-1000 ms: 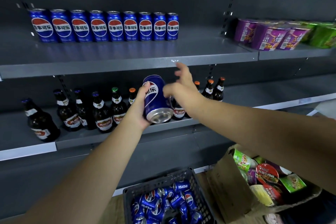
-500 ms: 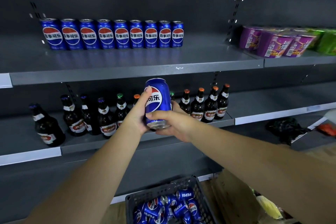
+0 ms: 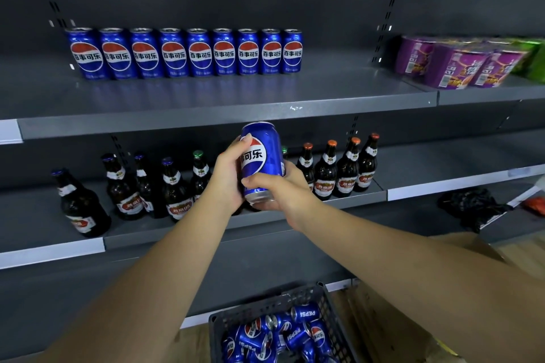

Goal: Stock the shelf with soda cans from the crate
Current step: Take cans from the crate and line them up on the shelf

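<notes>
The upper shelf [image 3: 236,94] carries nine upright blue cans [image 3: 185,51] and purple cups [image 3: 454,68], perhaps noodles; the lower shelf [image 3: 32,212] carries brown bottles [image 3: 327,174].

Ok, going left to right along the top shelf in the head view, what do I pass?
Row of nine blue soda cans → bare stretch of grey shelf → purple cups → green packs at the right edge.

We see two bare forearms, slender and smooth, the left at seven o'clock, the right at four o'clock. The left hand [image 3: 227,183] shows a short, rounded thumbnail; the right hand [image 3: 283,194] shows plain knuckles.
</notes>
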The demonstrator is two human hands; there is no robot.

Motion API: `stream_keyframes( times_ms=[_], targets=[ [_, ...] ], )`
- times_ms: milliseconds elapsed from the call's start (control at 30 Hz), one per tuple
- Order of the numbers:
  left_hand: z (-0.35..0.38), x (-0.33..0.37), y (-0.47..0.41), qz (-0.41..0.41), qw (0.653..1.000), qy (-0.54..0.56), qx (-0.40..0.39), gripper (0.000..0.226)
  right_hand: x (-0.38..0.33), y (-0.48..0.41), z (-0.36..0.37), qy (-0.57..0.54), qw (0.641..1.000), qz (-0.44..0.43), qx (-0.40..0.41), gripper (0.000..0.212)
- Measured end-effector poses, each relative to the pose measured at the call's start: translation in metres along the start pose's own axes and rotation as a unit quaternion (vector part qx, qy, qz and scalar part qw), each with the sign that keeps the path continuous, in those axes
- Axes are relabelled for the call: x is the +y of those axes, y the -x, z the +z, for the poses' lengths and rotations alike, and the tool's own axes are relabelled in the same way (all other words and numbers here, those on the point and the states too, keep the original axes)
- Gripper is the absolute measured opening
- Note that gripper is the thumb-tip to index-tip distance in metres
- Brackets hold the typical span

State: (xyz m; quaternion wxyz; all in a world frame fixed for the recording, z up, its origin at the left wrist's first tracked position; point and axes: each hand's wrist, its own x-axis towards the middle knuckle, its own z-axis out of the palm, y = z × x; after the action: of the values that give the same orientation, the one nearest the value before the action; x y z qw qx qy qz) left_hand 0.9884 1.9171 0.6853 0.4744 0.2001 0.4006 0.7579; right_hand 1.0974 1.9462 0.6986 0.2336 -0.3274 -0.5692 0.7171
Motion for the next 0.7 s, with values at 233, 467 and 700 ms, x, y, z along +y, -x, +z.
stream_keyframes(
  times_ms=[233,467,700],
  targets=[
    [-0.001,0.006,-0.006,0.033,0.996,-0.067,0.057,0.03,0.006,-0.012,-0.001,0.111,0.983,-0.106,0.101,0.06],
    [0.016,0.011,0.002,0.079,0.987,-0.136,0.037,0.069,0.004,-0.008,-0.001,0.204,0.952,-0.194,0.12,0.072],
    [0.019,0.011,0.004,0.095,0.981,-0.149,0.076,0.03,0.001,-0.006,-0.009,0.223,0.955,-0.19,0.047,0.09]
  ],
)
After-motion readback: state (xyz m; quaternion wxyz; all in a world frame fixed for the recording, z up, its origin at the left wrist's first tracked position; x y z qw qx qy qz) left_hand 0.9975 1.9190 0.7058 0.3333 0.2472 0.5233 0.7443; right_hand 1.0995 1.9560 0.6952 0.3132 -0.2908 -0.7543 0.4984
